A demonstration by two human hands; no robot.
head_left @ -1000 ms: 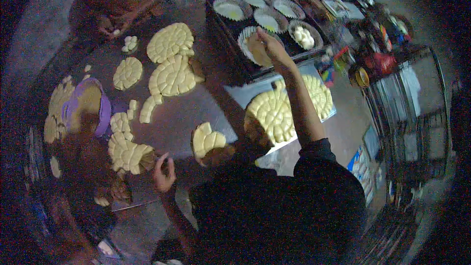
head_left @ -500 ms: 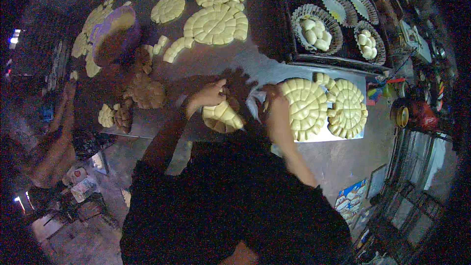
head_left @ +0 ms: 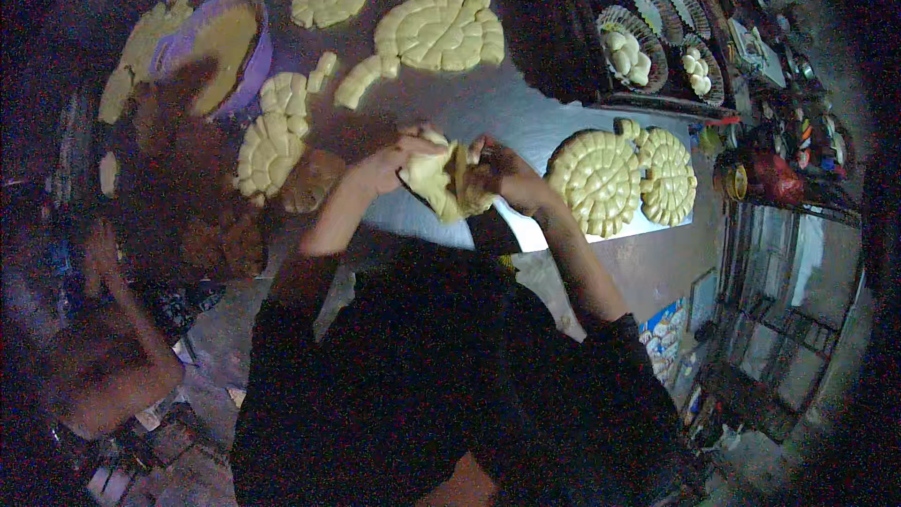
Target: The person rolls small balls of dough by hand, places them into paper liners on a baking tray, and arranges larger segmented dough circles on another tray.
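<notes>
From where I stand, the left hand [head_left: 383, 165] and right hand [head_left: 514, 180] both pinch a limp, pale-yellow piece of dough [head_left: 431, 184] at the shiny grey worktop's [head_left: 540, 113] near side, left of two scored, pale-yellow dough rounds [head_left: 593, 183]

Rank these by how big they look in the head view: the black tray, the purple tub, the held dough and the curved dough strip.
Largest to smallest:
1. Black tray, even cut off at the top
2. Purple tub
3. Held dough
4. Curved dough strip
</notes>
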